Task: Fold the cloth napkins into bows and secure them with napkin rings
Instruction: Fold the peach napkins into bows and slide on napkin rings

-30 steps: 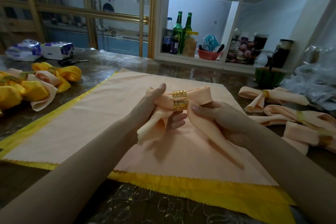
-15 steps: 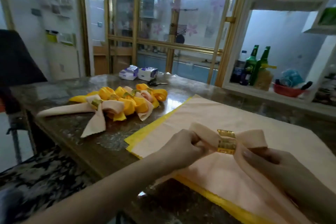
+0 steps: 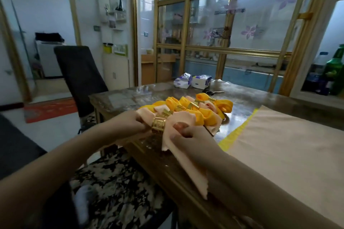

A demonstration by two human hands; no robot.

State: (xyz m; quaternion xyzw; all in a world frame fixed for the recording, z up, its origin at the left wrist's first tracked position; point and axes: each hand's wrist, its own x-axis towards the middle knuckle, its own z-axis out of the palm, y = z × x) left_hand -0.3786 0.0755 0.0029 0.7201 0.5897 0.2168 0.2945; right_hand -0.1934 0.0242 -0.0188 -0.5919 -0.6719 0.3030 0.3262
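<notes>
L hand (image 3: 134, 123) has fingers curled round the left loop of the peach bow (image 3: 181, 120). R hand (image 3: 193, 135) pinches the right loop w/ thumb + fingertips. Neither hand is slack. The gold ring (image 3: 158, 125) sits round the bow's middle, between my hands. I hold the bow over the near-left edge of the table (image 3: 247, 102), just in front of the pile of finished bows (image 3: 202, 111). Can't tell if it touches the pile or the tabletop. One long tail (image 3: 193, 173) hangs past the table edge under my R wrist.

Risks as I judge them:

- **Ring shifts:** if one hand tugs harder than the other, the ring prob. slides off-centre and the loops end up uneven. Only the ring holds the gather, so a loose fit means the whole bow slackens.
- **Bow slides off:** if I set it down this near the edge, the hanging tail's weight could drag it off the table, esp. on that glossy top.
- **Pile gets knocked:** if I push it in among the finished bows, I may nudge their rings or crush their loops, b/c they lie packed close together.
- **Loops flop:** if I let go w/ both hands at once, the loops may fall flat before the bow rests on anything.
</notes>
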